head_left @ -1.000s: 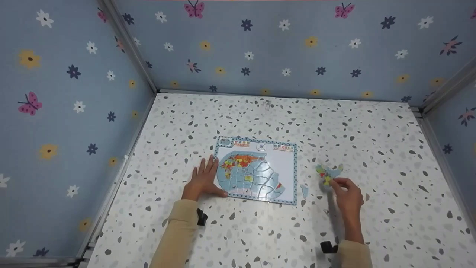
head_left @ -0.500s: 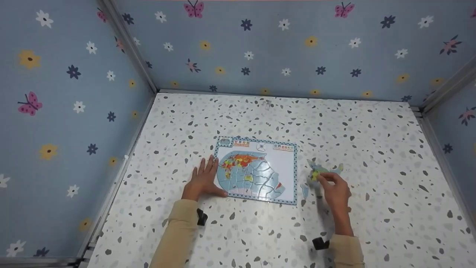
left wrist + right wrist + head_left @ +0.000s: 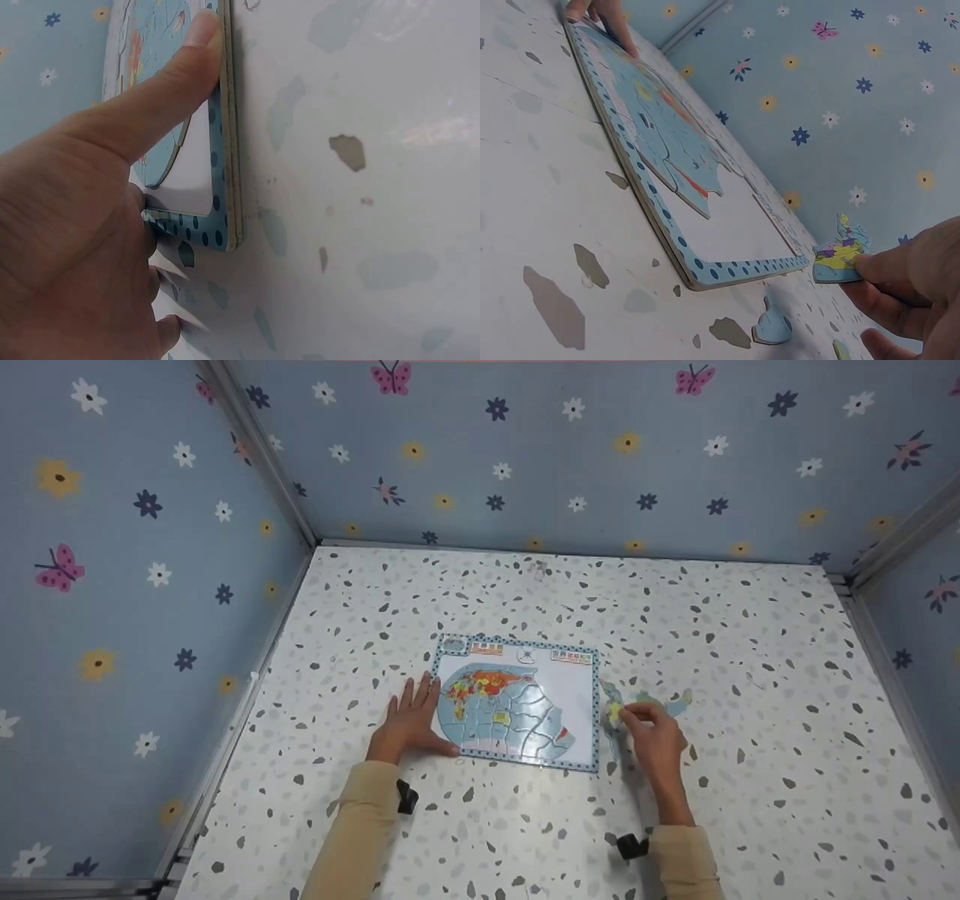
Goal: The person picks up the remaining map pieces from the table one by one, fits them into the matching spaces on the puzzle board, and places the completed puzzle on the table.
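Observation:
A world-map jigsaw board (image 3: 576, 690) with a blue dotted border lies flat on the table, its left and middle parts filled with joined pieces and its right part bare white. My left hand (image 3: 407, 727) rests with spread fingers along the board's left side, the thumb on its lower-left edge (image 3: 217, 150). Just past the board's right edge, my right hand (image 3: 657, 739) pinches a blue and yellow puzzle piece (image 3: 840, 259) between thumb and fingers, above the table. Below that piece lies a small light-blue puzzle piece (image 3: 772, 325).
More loose puzzle pieces (image 3: 679, 704) lie right of the board, partly behind the right hand. The white speckled table (image 3: 465, 592) is bounded by blue flowered panels (image 3: 570, 472) at the back and both sides.
My right hand has moved left toward the board with the pinched puzzle piece, uncovering loose pieces behind it. The left hand and the board have stayed in place.

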A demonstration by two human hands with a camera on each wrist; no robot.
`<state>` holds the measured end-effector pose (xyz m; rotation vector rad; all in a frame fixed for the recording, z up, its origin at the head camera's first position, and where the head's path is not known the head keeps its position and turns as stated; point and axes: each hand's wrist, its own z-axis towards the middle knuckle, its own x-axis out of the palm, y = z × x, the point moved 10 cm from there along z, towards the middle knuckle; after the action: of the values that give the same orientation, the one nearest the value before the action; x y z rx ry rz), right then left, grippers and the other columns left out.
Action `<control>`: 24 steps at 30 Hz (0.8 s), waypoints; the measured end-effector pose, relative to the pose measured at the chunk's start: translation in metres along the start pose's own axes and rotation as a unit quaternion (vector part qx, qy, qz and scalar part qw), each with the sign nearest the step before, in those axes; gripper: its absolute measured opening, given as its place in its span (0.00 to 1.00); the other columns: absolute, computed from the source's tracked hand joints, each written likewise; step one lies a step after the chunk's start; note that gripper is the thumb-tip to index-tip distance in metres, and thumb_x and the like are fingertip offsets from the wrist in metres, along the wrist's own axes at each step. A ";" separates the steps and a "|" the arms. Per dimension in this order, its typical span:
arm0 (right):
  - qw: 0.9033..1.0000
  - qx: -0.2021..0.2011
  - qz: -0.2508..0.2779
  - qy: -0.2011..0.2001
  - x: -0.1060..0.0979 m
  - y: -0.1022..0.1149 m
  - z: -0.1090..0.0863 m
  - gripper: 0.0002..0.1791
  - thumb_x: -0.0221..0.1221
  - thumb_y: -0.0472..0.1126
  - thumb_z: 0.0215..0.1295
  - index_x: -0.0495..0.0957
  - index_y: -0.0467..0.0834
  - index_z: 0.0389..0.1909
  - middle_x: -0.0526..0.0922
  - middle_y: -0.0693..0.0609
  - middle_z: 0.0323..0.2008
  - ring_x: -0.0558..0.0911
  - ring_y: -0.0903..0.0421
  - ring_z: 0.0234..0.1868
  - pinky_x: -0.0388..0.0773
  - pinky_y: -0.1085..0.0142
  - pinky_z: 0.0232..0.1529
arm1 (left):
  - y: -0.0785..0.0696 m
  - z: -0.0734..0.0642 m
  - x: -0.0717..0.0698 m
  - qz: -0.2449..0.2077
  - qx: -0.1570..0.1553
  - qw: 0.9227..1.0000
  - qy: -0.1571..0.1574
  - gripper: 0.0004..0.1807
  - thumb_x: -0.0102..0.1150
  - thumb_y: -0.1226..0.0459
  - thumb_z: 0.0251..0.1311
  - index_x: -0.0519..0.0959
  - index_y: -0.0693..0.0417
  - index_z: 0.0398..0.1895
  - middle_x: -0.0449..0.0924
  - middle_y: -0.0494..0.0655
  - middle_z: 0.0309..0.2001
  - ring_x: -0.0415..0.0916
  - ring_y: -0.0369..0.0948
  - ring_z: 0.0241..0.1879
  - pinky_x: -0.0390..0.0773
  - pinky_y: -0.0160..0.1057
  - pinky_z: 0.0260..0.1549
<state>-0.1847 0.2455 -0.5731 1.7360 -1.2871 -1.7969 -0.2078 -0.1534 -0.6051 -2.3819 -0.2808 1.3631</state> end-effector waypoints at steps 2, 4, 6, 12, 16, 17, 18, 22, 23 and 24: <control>1.000 -0.002 -0.004 -0.001 0.003 0.002 0.000 0.14 0.61 0.51 0.64 0.82 0.47 0.43 0.84 0.47 0.43 0.79 0.51 0.43 0.69 0.60 0.44 | 0.000 0.000 -0.001 -0.003 0.002 1.000 -0.002 0.72 0.75 0.41 0.36 0.35 0.53 0.77 0.25 0.53 0.77 0.21 0.56 0.75 0.32 0.62 0.71; 1.000 -0.010 -0.008 -0.004 0.005 0.005 0.000 0.13 0.61 0.50 0.63 0.82 0.46 0.42 0.84 0.47 0.42 0.80 0.51 0.42 0.69 0.59 0.45 | 0.000 0.000 -0.001 -0.006 0.001 1.000 -0.002 0.73 0.75 0.41 0.36 0.35 0.53 0.77 0.25 0.53 0.77 0.21 0.56 0.75 0.32 0.61 0.71; 1.000 -0.022 -0.014 -0.006 0.007 0.008 -0.001 0.12 0.62 0.49 0.63 0.83 0.45 0.41 0.84 0.47 0.41 0.80 0.50 0.41 0.67 0.57 0.47 | -0.001 -0.001 -0.002 -0.009 0.001 1.000 -0.003 0.72 0.75 0.41 0.36 0.36 0.53 0.77 0.25 0.53 0.77 0.21 0.56 0.75 0.32 0.61 0.71; 0.999 -0.034 -0.026 -0.002 0.018 0.012 -0.002 0.12 0.62 0.48 0.62 0.84 0.45 0.39 0.86 0.47 0.39 0.81 0.50 0.40 0.65 0.55 0.50 | -0.002 -0.002 -0.001 -0.007 -0.002 1.000 -0.003 0.72 0.75 0.41 0.36 0.36 0.53 0.77 0.25 0.52 0.77 0.21 0.55 0.75 0.32 0.60 0.71; 0.999 -0.031 -0.018 0.007 0.025 0.013 -0.003 0.11 0.63 0.48 0.62 0.83 0.46 0.38 0.86 0.48 0.38 0.79 0.51 0.39 0.63 0.57 0.50 | -0.001 -0.002 0.000 -0.003 -0.006 1.000 0.000 0.73 0.75 0.40 0.36 0.35 0.52 0.77 0.24 0.51 0.77 0.21 0.54 0.75 0.31 0.59 0.71; 0.999 -0.027 -0.017 0.010 0.026 0.013 -0.003 0.10 0.63 0.48 0.62 0.83 0.46 0.38 0.86 0.48 0.38 0.79 0.51 0.38 0.63 0.57 0.49 | 0.000 -0.001 0.000 -0.003 -0.006 1.000 -0.001 0.73 0.75 0.41 0.36 0.36 0.52 0.77 0.24 0.52 0.77 0.21 0.54 0.75 0.32 0.59 0.71; 1.000 -0.022 -0.018 0.012 0.028 0.012 -0.003 0.10 0.62 0.48 0.62 0.83 0.46 0.39 0.85 0.49 0.38 0.79 0.51 0.38 0.64 0.58 0.49 | 0.000 -0.001 0.000 -0.001 -0.007 1.000 -0.001 0.73 0.75 0.40 0.36 0.36 0.52 0.77 0.24 0.51 0.77 0.21 0.54 0.75 0.32 0.59 0.71; 0.999 -0.013 -0.022 0.018 0.034 0.013 -0.005 0.10 0.62 0.46 0.62 0.83 0.45 0.40 0.85 0.47 0.38 0.78 0.50 0.40 0.61 0.52 0.57 | 0.000 -0.001 -0.001 0.001 -0.007 1.000 -0.001 0.73 0.75 0.40 0.35 0.35 0.52 0.77 0.24 0.52 0.77 0.21 0.55 0.75 0.32 0.59 0.71; 0.999 -0.018 -0.026 0.017 0.035 0.014 -0.005 0.10 0.62 0.46 0.62 0.83 0.45 0.40 0.86 0.47 0.38 0.79 0.49 0.41 0.58 0.48 0.61 | 0.000 -0.001 0.000 0.001 -0.006 1.000 0.000 0.73 0.75 0.40 0.35 0.35 0.52 0.77 0.24 0.52 0.77 0.21 0.55 0.75 0.31 0.60 0.71; 0.999 -0.023 -0.029 0.016 0.036 0.016 -0.006 0.10 0.62 0.46 0.62 0.83 0.45 0.40 0.86 0.47 0.38 0.79 0.48 0.42 0.53 0.45 0.65 | 0.000 -0.001 0.000 0.002 -0.008 1.000 0.000 0.73 0.75 0.40 0.35 0.35 0.52 0.77 0.24 0.51 0.77 0.21 0.54 0.75 0.31 0.59 0.71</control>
<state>-0.1923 0.2073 -0.5822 1.7862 -1.1849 -1.8078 -0.2075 -0.1534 -0.6046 -2.3967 -0.2865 1.3676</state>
